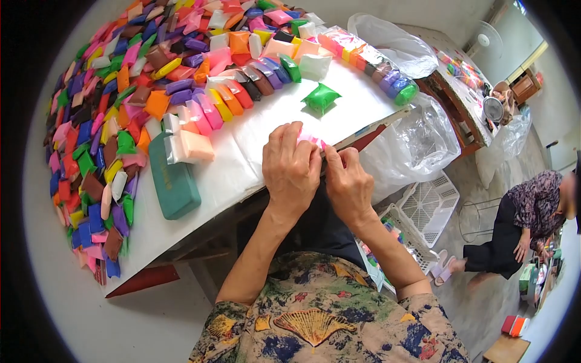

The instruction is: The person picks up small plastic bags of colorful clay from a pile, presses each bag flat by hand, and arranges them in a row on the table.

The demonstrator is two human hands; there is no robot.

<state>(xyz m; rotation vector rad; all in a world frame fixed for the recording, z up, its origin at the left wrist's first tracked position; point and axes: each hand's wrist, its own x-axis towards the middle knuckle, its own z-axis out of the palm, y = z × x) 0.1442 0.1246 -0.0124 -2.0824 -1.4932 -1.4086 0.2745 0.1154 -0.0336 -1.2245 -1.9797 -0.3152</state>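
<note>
My left hand (290, 163) and my right hand (348, 181) meet at the table's near edge. Between their closed fingers shows a small pink packet (310, 138), mostly hidden by the fingers. Just beyond it, a green packet (321, 97) lies alone on the white tabletop (254, 139). A curved row of packets runs behind, among them a yellow packet (219, 105) and a pale peach packet (192, 147) at its near end. Left of my hands rests a dark green case (173, 178).
A large heap of coloured packets (121, 91) covers the table's left and far side. Clear plastic bags (417, 139) hang at the right edge, above white crates (428, 206). A wrapped row of packets (369, 63) lies far right. Another person (526, 224) sits at the right.
</note>
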